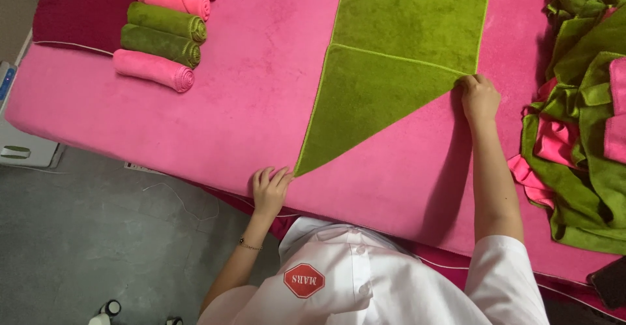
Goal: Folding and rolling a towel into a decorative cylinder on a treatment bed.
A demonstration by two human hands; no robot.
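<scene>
A green towel (391, 51) lies flat on the pink-covered table (248, 103), its near part folded over into a triangle whose tip points toward me. My left hand (269, 190) rests flat at that tip near the table's front edge, fingers spread. My right hand (479, 97) has its fingers closed, pressing on the towel's right corner where the fold line ends.
Several rolled towels, pink (153, 69) and green (163, 31), lie in a row at the back left. A loose heap of green and pink towels (580, 136) fills the right side. A dark phone (610, 282) sits at the near right edge. Grey floor (98, 234) lies to the left below.
</scene>
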